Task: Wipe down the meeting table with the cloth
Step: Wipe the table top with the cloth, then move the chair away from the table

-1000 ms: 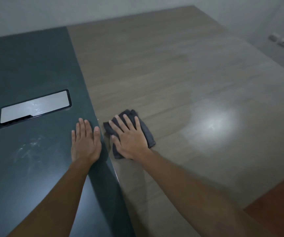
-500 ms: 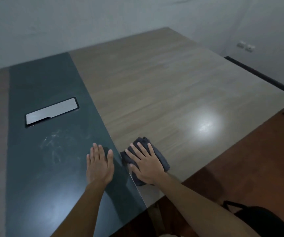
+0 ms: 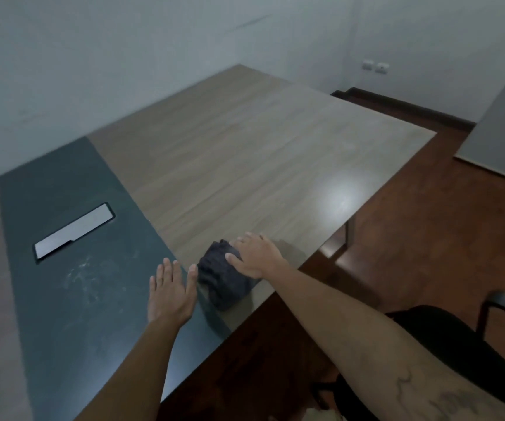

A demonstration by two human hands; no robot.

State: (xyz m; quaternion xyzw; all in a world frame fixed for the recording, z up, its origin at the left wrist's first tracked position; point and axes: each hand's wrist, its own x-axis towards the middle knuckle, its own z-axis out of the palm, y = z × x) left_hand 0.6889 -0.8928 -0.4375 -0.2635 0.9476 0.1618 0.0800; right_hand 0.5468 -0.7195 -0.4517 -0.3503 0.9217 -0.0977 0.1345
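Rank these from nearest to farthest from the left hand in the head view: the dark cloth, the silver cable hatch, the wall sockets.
From the left hand, flat on the dark centre strip:
1. Dark cloth, just to its right, under the right hand.
2. Silver cable hatch, ahead and to the left in the dark strip.
3. Wall sockets, on the far wall, beyond the table's right corner.

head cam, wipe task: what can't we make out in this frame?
- Cloth: its right part lies under the right hand, so its full shape is hidden.
- Right hand's fingertips: motion-blurred, their contact is unclear.
- Wall sockets: too small to read.
- Chair: cut off by the right edge and behind the forearm.
- Table: its left side is cut off by the frame edge.
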